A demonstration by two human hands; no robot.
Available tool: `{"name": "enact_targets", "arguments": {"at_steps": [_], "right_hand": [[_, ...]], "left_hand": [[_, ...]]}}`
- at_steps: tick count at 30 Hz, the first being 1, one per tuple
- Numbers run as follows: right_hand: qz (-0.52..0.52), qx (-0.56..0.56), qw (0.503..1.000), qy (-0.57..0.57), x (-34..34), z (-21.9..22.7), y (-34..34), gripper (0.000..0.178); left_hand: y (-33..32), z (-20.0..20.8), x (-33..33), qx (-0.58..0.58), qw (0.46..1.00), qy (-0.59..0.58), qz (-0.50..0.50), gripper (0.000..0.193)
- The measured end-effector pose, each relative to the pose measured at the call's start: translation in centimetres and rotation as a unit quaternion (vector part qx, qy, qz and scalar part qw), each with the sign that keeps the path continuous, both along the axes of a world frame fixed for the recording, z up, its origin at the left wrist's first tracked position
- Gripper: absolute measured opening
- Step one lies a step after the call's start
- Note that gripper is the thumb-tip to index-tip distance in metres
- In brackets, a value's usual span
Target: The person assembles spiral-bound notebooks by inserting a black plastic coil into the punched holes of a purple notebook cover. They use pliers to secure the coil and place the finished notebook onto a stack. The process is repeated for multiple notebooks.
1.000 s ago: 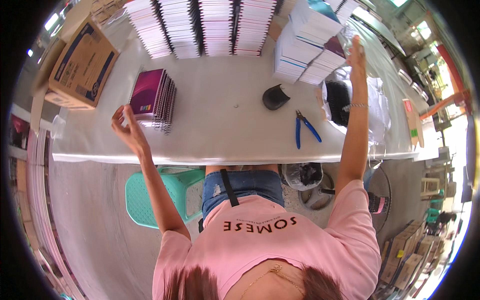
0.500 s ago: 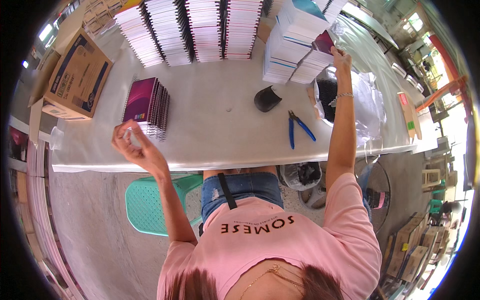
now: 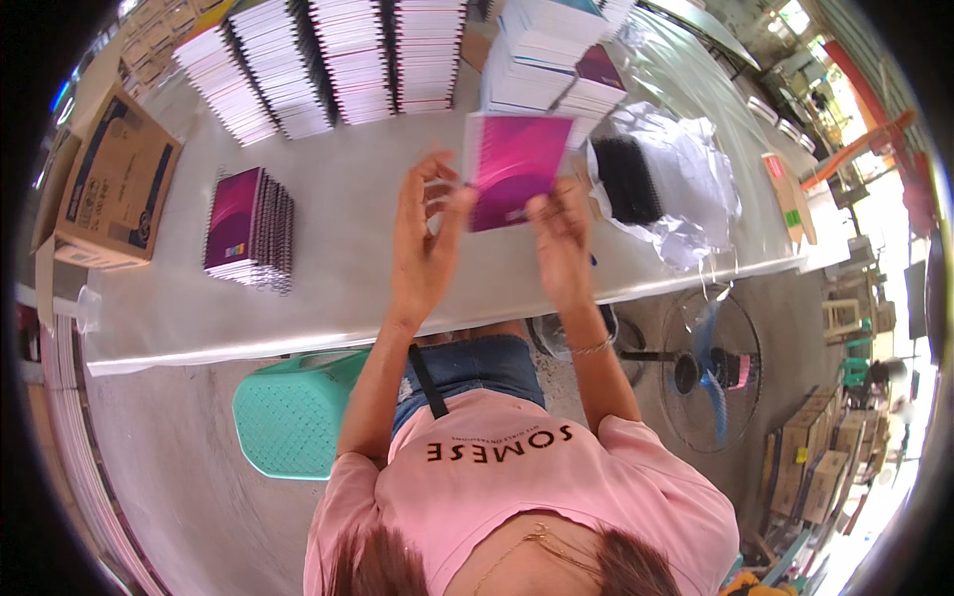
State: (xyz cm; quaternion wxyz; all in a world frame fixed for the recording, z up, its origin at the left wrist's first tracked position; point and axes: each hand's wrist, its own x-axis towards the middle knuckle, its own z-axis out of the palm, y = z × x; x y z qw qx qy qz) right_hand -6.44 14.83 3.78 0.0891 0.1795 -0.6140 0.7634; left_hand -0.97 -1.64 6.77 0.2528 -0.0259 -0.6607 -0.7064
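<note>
My right hand (image 3: 564,238) grips a purple-covered notebook (image 3: 522,164) by its lower right corner, thumb on the cover, holding it up above the table. Close to the notebook's left edge is my left hand (image 3: 427,238), fingers apart and slightly curled; whether its thumb touches the edge I cannot tell. On the table to the left lies a stack of purple spiral-bound notebooks (image 3: 243,228). Beyond the held notebook stand piles of white page blocks (image 3: 527,84), one topped by a purple cover (image 3: 599,70). A bundle of black binding coils (image 3: 626,179) rests in white wrapping (image 3: 691,189).
Tall stacks of spiral-bound books (image 3: 348,60) line the table's back. An open cardboard box (image 3: 119,184) is at the left. Below the front edge are a green plastic stool (image 3: 288,422) and a standing fan (image 3: 711,372). A blue-handled tool is mostly hidden behind my right hand.
My right hand has come from the right-hand piles toward the middle, bringing a purple notebook. My left hand has moved right, from the stack of bound notebooks to the held one.
</note>
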Motion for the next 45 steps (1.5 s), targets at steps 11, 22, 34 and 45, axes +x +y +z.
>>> {"name": "enact_targets", "arguments": {"at_steps": [11,22,34,45], "right_hand": [[-0.349,0.347,0.861,0.125,-6.1,-6.8,4.4,0.018],[-0.438,0.448,0.777,0.059,-7.5,-6.0,9.2,0.028],[-0.271,0.626,0.716,-0.149,-16.6,-7.8,26.2,0.034],[-0.341,0.447,0.826,-0.037,-17.8,-9.0,28.7,0.028]], "left_hand": [[5.3,-9.3,0.6,-0.505,0.862,0.009,0.038,0.033],[4.5,-8.5,3.2,-0.521,0.843,-0.126,0.037,0.097],[-0.9,-5.3,5.1,-0.454,0.871,-0.101,-0.160,0.055],[-3.5,-3.5,2.9,-0.667,0.743,-0.055,0.008,0.031]]}}
